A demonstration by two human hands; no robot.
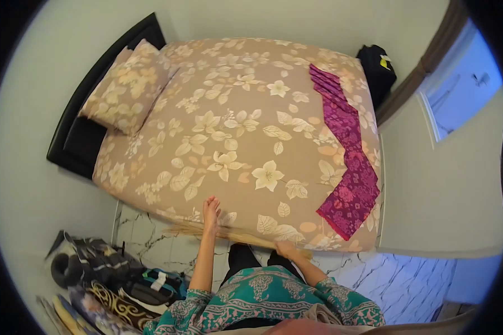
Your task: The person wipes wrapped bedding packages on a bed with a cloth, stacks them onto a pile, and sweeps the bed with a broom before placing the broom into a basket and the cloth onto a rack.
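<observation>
My right hand (286, 250) is closed around a straw-coloured stick broom (246, 239) at the near side of the bed. The broom lies sideways across my front, its thin bristles fanning out to the left and partly blurred. Over the bed's near edge, my left hand (211, 212) is raised with its fingers loosely bent and nothing visible in it. Its forearm crosses in front of the broom. Beneath it is the bed (235, 139), covered by a beige sheet with a flower print.
Patterned pillows (128, 86) rest against the black headboard (75, 134). A magenta cloth (349, 162) runs along the bed's right end. A black suitcase (376, 72) stands at the far right corner. Bags (103, 262) and folded fabrics sit on the left of the marble-patterned floor (142, 223).
</observation>
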